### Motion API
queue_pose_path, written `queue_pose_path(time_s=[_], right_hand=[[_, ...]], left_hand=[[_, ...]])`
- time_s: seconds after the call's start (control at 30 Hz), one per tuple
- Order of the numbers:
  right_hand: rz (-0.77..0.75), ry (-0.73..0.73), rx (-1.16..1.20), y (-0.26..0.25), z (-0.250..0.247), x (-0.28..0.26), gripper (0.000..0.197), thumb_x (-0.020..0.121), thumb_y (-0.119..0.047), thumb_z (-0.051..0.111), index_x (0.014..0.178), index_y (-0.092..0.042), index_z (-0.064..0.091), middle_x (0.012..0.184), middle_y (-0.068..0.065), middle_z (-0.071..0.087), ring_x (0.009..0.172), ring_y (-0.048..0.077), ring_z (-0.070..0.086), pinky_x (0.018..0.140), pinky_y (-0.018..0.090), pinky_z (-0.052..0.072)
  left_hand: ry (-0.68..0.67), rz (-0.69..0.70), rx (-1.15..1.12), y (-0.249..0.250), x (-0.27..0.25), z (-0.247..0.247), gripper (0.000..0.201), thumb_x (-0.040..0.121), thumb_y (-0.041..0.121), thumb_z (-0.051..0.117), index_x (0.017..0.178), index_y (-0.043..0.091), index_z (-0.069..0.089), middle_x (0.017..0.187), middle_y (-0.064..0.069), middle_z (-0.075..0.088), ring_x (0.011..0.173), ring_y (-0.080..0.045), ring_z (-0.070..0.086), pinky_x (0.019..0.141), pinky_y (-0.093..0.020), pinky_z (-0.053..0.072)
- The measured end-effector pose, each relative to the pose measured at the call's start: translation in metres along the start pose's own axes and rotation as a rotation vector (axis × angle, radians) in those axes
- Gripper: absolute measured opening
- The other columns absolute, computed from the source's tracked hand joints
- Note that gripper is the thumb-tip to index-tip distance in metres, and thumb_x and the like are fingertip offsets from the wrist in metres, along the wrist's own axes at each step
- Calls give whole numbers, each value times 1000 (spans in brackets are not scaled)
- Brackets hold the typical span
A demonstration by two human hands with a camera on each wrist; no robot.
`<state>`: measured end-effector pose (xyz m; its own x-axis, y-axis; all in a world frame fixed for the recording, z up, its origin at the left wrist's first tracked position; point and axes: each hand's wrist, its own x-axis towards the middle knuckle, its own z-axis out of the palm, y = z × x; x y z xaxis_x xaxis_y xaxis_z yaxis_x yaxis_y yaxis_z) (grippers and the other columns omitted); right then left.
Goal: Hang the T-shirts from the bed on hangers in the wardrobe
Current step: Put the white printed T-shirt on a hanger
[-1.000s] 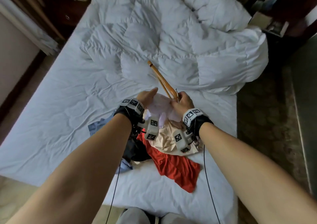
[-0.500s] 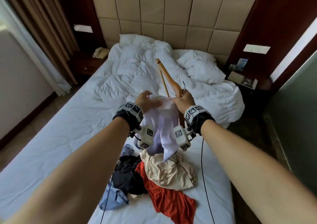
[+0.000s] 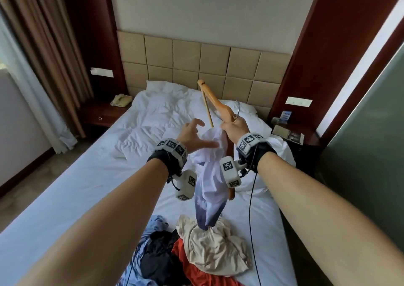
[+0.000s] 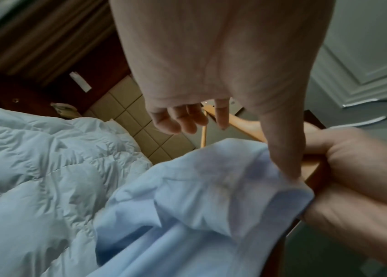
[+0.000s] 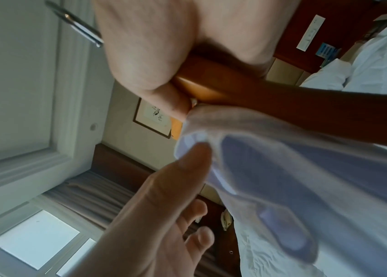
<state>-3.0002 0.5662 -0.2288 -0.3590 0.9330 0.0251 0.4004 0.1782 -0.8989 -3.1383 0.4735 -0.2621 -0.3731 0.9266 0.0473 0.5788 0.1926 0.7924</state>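
Observation:
My right hand (image 3: 234,128) grips a wooden hanger (image 3: 215,105) at its neck, together with the collar of a white T-shirt with a dark print (image 3: 209,176). The shirt hangs in a bunch over the bed, its lower end touching the clothes pile. My left hand (image 3: 197,133) is beside it with fingers spread, and only the thumb (image 4: 282,150) touches the shirt's edge (image 4: 199,187). In the right wrist view the right fingers (image 5: 163,97) curl round the hanger (image 5: 235,90). A beige T-shirt (image 3: 214,248), a red one (image 3: 196,272), a black one (image 3: 159,255) and a blue one (image 3: 153,224) lie heaped on the bed.
The white-sheeted bed (image 3: 87,176) has a crumpled duvet (image 3: 166,115) and pillows near the padded headboard (image 3: 218,62). A nightstand with a phone (image 3: 120,100) stands at the left, another nightstand (image 3: 290,132) at the right. Curtains (image 3: 43,56) hang at the left. A green panel (image 3: 371,143) stands at the right.
Both hands have risen with the hanger and white shirt, and my view lifted towards the headboard. The left hand let go of the shirt and spread its fingers.

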Motion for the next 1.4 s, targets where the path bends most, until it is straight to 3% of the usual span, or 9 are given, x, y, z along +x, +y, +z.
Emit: queue_pose_path(time_s=[0.1, 0.23, 0.37, 0.43, 0.6, 0.77, 0.9, 1.13, 1.4], right_hand=[[0, 26, 3, -10, 8, -7, 12, 89, -10, 60, 101, -10, 61, 76, 1, 58, 71, 18, 56, 56, 26, 38], [13, 52, 39, -16, 14, -18, 13, 87, -9, 63, 100, -9, 63, 78, 1, 59, 76, 20, 56, 59, 25, 39], [24, 57, 46, -18, 14, -33, 12, 88, -7, 64, 100, -7, 64, 73, 1, 57, 69, 17, 55, 59, 24, 39], [20, 57, 24, -19, 14, -40, 13, 88, -6, 63, 100, -7, 64, 73, 0, 57, 69, 17, 55, 60, 25, 40], [23, 39, -53, -20, 17, -57, 10, 86, -8, 65, 94, -13, 60, 78, 2, 60, 78, 22, 58, 72, 29, 43], [13, 42, -143, -28, 16, -69, 13, 86, -8, 65, 85, -16, 55, 74, 0, 56, 75, 21, 56, 62, 27, 42], [27, 107, -163, -33, 16, -77, 24, 86, -6, 62, 110, -9, 62, 93, 8, 64, 86, 26, 60, 73, 29, 45], [72, 206, -132, -33, 14, -85, 27, 89, -6, 59, 115, -8, 61, 97, 7, 62, 88, 27, 58, 75, 28, 40], [87, 221, -102, -29, 10, -98, 29, 89, -5, 58, 119, -4, 60, 98, 10, 63, 86, 27, 57, 72, 27, 39]], left_hand=[[-31, 2, -88, 2, -6, -5, 68, 72, 46, 84, 120, 16, 46, 96, 2, 53, 80, -10, 51, 65, -25, 45], [-146, -114, -91, -6, -10, -7, 34, 89, 39, 71, 107, 14, 57, 107, -14, 67, 89, -23, 65, 74, -37, 59], [-174, -262, -352, -11, -19, -11, 23, 95, 28, 62, 114, 16, 62, 112, -7, 56, 99, -23, 57, 77, -43, 60], [-188, -332, -547, -13, -23, -16, 4, 94, 19, 62, 97, 16, 64, 112, -11, 57, 101, -27, 58, 80, -51, 59], [-120, -267, -938, -9, -30, -27, 4, 94, 2, 59, 95, 6, 61, 97, -16, 59, 92, -27, 60, 72, -42, 62], [16, -109, -884, -7, -30, -35, 14, 87, -8, 59, 92, 4, 64, 85, -12, 65, 80, -21, 65, 62, -25, 57], [20, -60, -822, -7, -33, -46, 23, 87, -13, 54, 78, 7, 61, 75, -9, 58, 69, -18, 59, 58, -21, 52], [-31, 10, -574, -3, -46, -63, 17, 80, -4, 55, 71, 9, 59, 66, -4, 54, 61, -16, 48, 59, -23, 40], [92, 70, -366, -16, -50, -69, 17, 81, -4, 71, 86, 12, 69, 64, -1, 58, 64, -14, 58, 71, -27, 51]])
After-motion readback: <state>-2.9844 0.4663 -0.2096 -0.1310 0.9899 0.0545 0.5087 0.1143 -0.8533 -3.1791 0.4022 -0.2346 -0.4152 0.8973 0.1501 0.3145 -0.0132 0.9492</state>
